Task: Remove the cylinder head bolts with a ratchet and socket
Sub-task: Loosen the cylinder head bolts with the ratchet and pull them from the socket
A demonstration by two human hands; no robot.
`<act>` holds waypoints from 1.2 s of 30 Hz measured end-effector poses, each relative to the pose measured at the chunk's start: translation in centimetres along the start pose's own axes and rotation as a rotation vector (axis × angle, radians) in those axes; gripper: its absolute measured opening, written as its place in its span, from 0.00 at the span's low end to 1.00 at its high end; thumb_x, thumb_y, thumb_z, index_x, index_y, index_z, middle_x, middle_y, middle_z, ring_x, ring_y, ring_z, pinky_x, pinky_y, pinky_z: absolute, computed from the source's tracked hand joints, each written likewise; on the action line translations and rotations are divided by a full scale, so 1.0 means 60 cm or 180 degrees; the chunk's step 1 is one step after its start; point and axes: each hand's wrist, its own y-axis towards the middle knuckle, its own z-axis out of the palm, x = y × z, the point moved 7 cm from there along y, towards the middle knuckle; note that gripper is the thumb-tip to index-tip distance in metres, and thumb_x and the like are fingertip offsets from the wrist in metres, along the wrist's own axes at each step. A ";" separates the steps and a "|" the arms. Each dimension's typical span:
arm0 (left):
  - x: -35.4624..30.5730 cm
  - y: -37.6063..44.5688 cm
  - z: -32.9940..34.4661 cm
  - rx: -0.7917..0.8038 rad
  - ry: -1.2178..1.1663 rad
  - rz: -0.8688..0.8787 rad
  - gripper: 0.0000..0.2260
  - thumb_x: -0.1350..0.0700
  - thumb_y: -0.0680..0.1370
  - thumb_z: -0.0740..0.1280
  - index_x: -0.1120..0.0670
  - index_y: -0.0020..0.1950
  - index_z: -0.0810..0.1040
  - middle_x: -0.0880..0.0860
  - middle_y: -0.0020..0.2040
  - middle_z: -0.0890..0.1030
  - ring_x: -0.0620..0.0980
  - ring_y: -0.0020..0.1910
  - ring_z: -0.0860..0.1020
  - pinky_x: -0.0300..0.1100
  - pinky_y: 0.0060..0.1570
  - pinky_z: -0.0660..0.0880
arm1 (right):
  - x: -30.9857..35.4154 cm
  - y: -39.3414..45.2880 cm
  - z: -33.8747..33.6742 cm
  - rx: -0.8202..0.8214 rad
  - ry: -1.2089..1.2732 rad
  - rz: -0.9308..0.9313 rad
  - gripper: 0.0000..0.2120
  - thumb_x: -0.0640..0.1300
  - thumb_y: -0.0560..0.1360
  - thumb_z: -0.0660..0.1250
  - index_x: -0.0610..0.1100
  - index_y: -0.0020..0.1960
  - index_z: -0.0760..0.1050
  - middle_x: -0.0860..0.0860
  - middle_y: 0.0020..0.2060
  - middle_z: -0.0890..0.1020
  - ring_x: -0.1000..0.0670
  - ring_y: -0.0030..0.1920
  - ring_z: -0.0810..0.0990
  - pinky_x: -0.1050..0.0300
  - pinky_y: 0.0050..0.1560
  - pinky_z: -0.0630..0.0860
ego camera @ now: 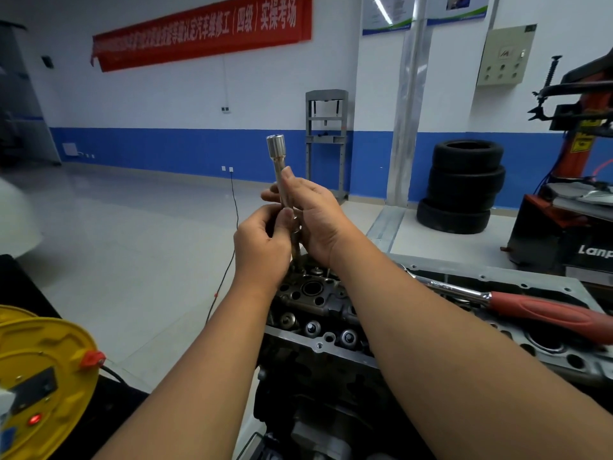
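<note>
A long silver extension bar with a knurled top (277,154) stands upright above the far end of the cylinder head (315,293). My right hand (311,217) grips its shaft. My left hand (262,240) pinches the lower part, where a socket and a bolt (296,240) hang below the bar and reach down toward the head. The ratchet with a red handle (517,305) lies loose on the head to the right, touched by neither hand.
A yellow cable reel (43,370) sits at lower left, its black cord (232,227) running over the floor. Stacked tyres (461,187) and a red tyre changer (574,194) stand at the right. A grey press frame (326,134) is against the far wall.
</note>
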 end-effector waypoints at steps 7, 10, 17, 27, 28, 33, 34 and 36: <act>-0.001 -0.003 0.006 0.0153 -0.0371 -0.0137 0.09 0.51 0.83 0.64 0.46 0.55 0.84 0.43 0.44 0.86 0.43 0.46 0.84 0.40 0.46 0.80 | 0.002 0.001 0.004 0.0072 -0.0107 -0.0036 0.21 0.60 0.83 0.63 0.44 0.48 0.83 0.48 0.49 0.87 0.50 0.45 0.84 0.49 0.48 0.82; 0.000 -0.002 0.002 0.0057 -0.0072 -0.0032 0.07 0.54 0.84 0.66 0.43 0.52 0.82 0.43 0.44 0.86 0.43 0.47 0.85 0.43 0.49 0.83 | 0.000 0.000 -0.001 0.0050 0.0007 -0.0024 0.17 0.58 0.81 0.67 0.45 0.51 0.82 0.48 0.50 0.88 0.50 0.49 0.85 0.44 0.56 0.84; -0.003 -0.003 0.004 0.0124 -0.0409 -0.0069 0.06 0.49 0.82 0.66 0.43 0.54 0.83 0.44 0.47 0.87 0.43 0.49 0.85 0.39 0.50 0.82 | 0.002 0.000 0.005 0.0126 0.0082 0.0004 0.18 0.57 0.83 0.64 0.42 0.48 0.81 0.47 0.49 0.87 0.49 0.46 0.84 0.46 0.54 0.83; -0.005 -0.002 -0.001 0.0021 -0.0281 0.0043 0.05 0.50 0.83 0.67 0.43 0.53 0.83 0.45 0.46 0.86 0.45 0.49 0.85 0.45 0.52 0.83 | 0.001 0.000 0.000 0.0128 0.0003 -0.0041 0.19 0.59 0.81 0.66 0.43 0.50 0.81 0.46 0.51 0.87 0.48 0.48 0.85 0.45 0.56 0.82; -0.004 -0.002 0.003 0.0086 -0.0364 -0.0013 0.08 0.50 0.82 0.64 0.43 0.54 0.83 0.45 0.46 0.86 0.45 0.49 0.85 0.45 0.51 0.82 | 0.000 0.001 0.000 0.0094 -0.0069 -0.0017 0.22 0.61 0.82 0.63 0.43 0.49 0.82 0.46 0.52 0.87 0.49 0.47 0.84 0.48 0.51 0.82; 0.000 -0.001 -0.001 0.0001 -0.0146 0.0029 0.05 0.52 0.82 0.67 0.45 0.50 0.82 0.44 0.42 0.85 0.43 0.44 0.84 0.43 0.47 0.82 | 0.000 0.000 0.000 0.0128 0.0045 -0.0007 0.19 0.62 0.78 0.69 0.45 0.49 0.81 0.46 0.50 0.87 0.48 0.48 0.84 0.46 0.53 0.82; -0.001 -0.001 -0.004 -0.0055 -0.0076 0.0072 0.03 0.53 0.82 0.70 0.45 0.50 0.81 0.44 0.43 0.85 0.43 0.44 0.84 0.45 0.48 0.83 | 0.001 -0.001 0.000 0.0182 0.0125 -0.0041 0.17 0.60 0.77 0.72 0.45 0.48 0.80 0.47 0.50 0.87 0.46 0.50 0.84 0.42 0.59 0.81; -0.003 -0.001 -0.006 -0.0090 -0.0092 0.0083 0.02 0.53 0.82 0.72 0.45 0.51 0.81 0.45 0.45 0.85 0.44 0.46 0.84 0.46 0.50 0.84 | 0.000 -0.001 0.002 0.0237 0.0205 -0.0046 0.17 0.58 0.77 0.72 0.44 0.48 0.81 0.45 0.51 0.86 0.42 0.53 0.83 0.35 0.65 0.78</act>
